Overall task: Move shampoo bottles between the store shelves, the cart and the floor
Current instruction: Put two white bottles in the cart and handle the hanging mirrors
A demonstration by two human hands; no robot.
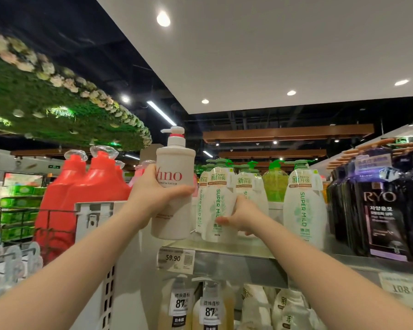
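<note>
**K:** Store aisle, white ceiling panel with spot lights overhead, green plant canopy off to the far side. Top shelf [224, 252] sits just below both hands. Status?

**M:** Left hand [153, 194] has its grip wrapped around a white pump bottle [174, 184], red "ino" lettering facing the camera. Long axis vertical, pump head up, nozzle pointing away from the right hand. Base is near the shelf's end; can't tell if it touches.

**K:** Right?

**M:** Right hand [242, 215] is pinching the lower front of a white-green "SUPER MILD" bottle [218, 203], thumb on the label, fingers round the far side. Bottle upright on the shelf, green pump on top, just beside the one the left grip holds.

**K:** Rest of the shelf?

**M:** More SUPER MILD bottles [304, 203] beyond the right grip, all upright, plus one clear green bottle [275, 184] behind them. Further out, dark RYO packs [386, 215]. Past the left grip: big red bottles [91, 184] with clear caps.

**K:** Below?

**M:** Price tag [176, 259] reading 59.90 on the shelf edge under the left grip. Lower shelf holds cream bottles [209, 308] with "87" tags, upright.
</note>
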